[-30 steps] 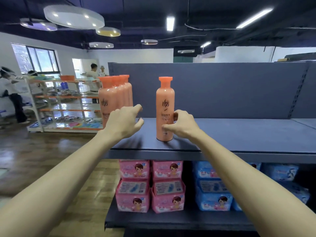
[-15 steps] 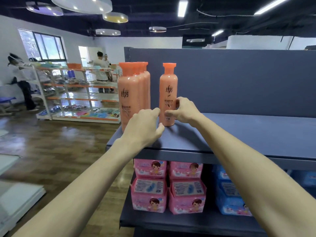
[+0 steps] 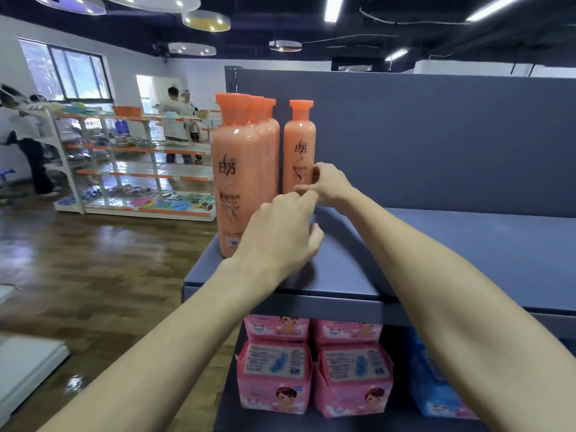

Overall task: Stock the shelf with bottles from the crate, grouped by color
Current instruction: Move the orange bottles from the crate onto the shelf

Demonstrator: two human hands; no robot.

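A row of orange bottles (image 3: 240,182) stands in a line at the left end of the dark blue shelf (image 3: 436,251), one behind another. A single orange bottle (image 3: 298,145) stands upright just to their right, near the back panel. My right hand (image 3: 327,183) grips this bottle low on its body, thumb in front and fingers round its right side. My left hand (image 3: 280,235) hovers in front of it with relaxed, slightly curled fingers, holding nothing and hiding the bottle's base. The crate is out of view.
Pink packs (image 3: 311,369) and blue packs (image 3: 436,385) fill the lower shelf. A white display rack (image 3: 131,163) with small goods stands at the left across a wooden floor. Several people (image 3: 177,120) stand in the background. The shelf stretches bare to the right.
The view has drawn closer to the shelf. My right hand has kept its grip, with the single bottle nearer the back and the row. My left hand has moved right, in front of that bottle.
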